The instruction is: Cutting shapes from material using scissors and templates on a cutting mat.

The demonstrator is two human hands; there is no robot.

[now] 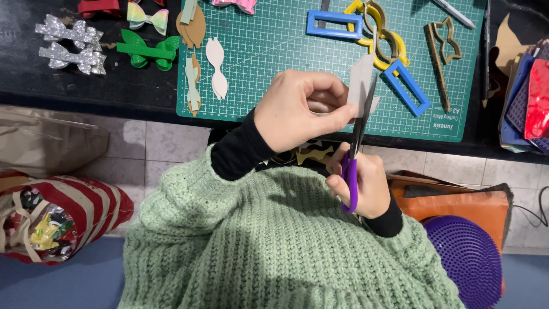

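Cutting a small pale grey piece of material [361,80] with purple-handled scissors [352,166], held up in front of the chest above the near edge of the green cutting mat [274,68]. Pinching the piece between thumb and curled fingers of the left hand [300,109], closed tight on its lower left part, with most of the sheet standing upright and free above the grip. Gripping the scissors in the right hand [366,183], fingers through the loops and wrapped shut, blades pointing up and away and meeting the piece along its right edge; hard to tell how far apart the blades are standing. Probably worth keeping the pinch close to the cut line so the thin sheet is not flexing, and turning the piece into the blades rather than twisting the scissors round any curve. Also worth keeping the left thumb clear of the blade path. Lying on the mat beyond: blue rectangular templates [334,24], yellow and brown bow-shaped templates [389,40], cut cream shapes [216,66].
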